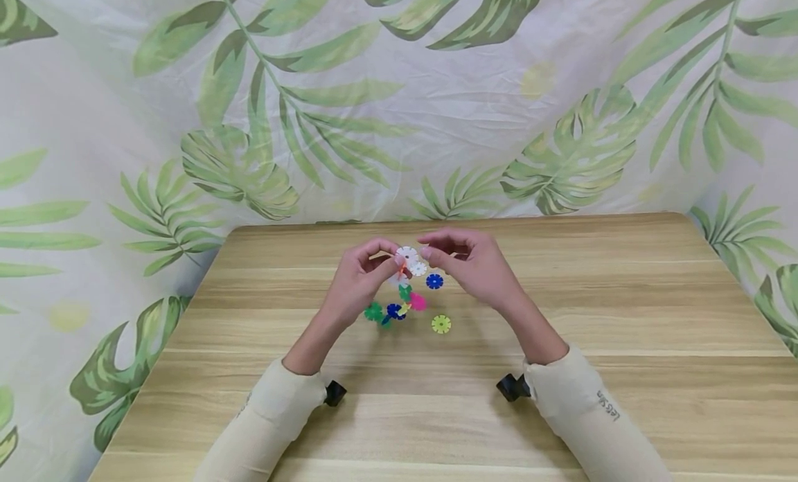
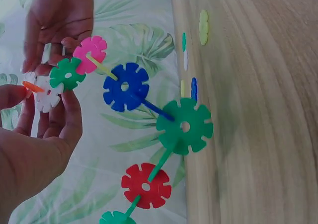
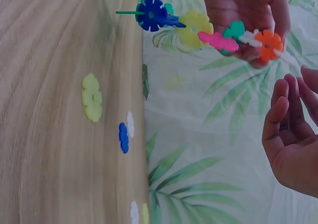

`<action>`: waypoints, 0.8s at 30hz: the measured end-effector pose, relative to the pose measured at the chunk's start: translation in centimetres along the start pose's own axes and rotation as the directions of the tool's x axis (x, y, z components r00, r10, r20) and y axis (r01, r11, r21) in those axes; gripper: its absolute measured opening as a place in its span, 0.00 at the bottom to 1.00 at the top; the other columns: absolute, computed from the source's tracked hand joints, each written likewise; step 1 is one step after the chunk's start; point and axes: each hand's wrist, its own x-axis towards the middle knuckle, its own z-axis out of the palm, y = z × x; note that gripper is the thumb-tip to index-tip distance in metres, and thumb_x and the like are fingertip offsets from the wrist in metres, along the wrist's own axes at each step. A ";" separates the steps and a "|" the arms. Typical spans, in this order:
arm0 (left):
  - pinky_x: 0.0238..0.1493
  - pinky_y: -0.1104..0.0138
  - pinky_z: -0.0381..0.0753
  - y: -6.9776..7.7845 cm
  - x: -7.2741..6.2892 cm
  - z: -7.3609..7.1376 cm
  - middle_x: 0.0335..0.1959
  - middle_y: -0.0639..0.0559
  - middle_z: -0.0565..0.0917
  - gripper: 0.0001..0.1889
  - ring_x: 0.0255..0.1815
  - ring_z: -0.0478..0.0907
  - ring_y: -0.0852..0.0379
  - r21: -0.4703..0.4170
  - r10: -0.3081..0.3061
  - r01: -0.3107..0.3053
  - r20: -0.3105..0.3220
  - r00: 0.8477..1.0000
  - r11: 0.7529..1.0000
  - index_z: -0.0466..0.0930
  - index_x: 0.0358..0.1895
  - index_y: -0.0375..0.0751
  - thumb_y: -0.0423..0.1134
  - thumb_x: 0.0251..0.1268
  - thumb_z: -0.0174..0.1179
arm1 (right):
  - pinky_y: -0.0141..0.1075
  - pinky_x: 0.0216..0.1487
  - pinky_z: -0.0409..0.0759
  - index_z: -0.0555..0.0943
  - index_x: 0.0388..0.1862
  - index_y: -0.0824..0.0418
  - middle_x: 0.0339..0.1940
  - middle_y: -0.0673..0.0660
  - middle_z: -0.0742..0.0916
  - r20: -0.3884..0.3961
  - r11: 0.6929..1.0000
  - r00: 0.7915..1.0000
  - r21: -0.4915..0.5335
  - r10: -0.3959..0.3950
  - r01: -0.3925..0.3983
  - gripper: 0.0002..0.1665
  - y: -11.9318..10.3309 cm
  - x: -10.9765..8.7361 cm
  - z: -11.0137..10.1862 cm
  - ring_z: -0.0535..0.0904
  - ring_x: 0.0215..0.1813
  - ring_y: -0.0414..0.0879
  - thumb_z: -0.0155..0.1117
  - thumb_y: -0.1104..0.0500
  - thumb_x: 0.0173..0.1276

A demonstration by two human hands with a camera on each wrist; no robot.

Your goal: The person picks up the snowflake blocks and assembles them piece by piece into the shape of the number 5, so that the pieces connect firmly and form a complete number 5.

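leaf-printed cloth (image 1: 474, 115) right across the back, and in front of it the wood-grained desk (image 1: 611, 295), wide and pale. in come two cream sleeves (image 1: 271, 406), and here's the action, both hands up over the middle of the desk! the left hand (image 1: 358, 281) has thumb and fingers pinching the top of a chain of notched discs (image 2: 126, 97), right by the orange disc (image 3: 269, 45). the right hand (image 1: 472, 267) sits just across from it, fingers loosely bent, thumb near the forefinger, no disc visible in its grasp.

the chain hangs from the left hand toward the desk, discs slotted together at angles: green, pink, yellow, blue, with a red disc (image 2: 146, 194) further down. at the top, an end white disc (image 1: 408, 250) pokes out near the right fingertips; no contact that i can make out.

loose on the desk: a lime disc (image 1: 441, 329) nearest the person, a blue disc (image 1: 434, 286) beyond it, a small white disc (image 1: 418, 268) just beside the blue.

and down to the tiny slots, where i'd say this is won: keep the left pinch close to the top joint, line up slot with slot, press straight in to full depth. a slanted shove could pop a neighbour loose.
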 end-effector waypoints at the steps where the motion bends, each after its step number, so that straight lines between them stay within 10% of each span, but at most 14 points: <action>1: 0.49 0.70 0.87 -0.1 0.0 -0.1 0.45 0.41 0.86 0.09 0.43 0.88 0.58 0.001 -0.003 0.003 -0.006 1.000 1.000 0.82 0.48 0.26 0.32 0.79 0.61 | 0.40 0.45 0.89 0.90 0.58 0.54 0.47 0.57 0.93 0.000 1.000 1.000 -0.006 0.016 -0.016 0.14 0.3 0.2 -0.2 0.89 0.47 0.51 0.71 0.52 0.78; 24: 0.48 0.69 0.84 -0.3 0.2 -0.7 0.42 0.54 0.84 0.08 0.35 0.84 0.61 0.003 -0.067 0.068 -0.057 0.996 0.998 0.83 0.49 0.31 0.35 0.78 0.63 | 0.47 0.62 0.87 0.87 0.62 0.65 0.54 0.61 0.92 0.197 0.909 0.965 -0.411 0.171 -0.077 0.19 9.3 7.1 -0.5 0.88 0.55 0.54 0.71 0.59 0.76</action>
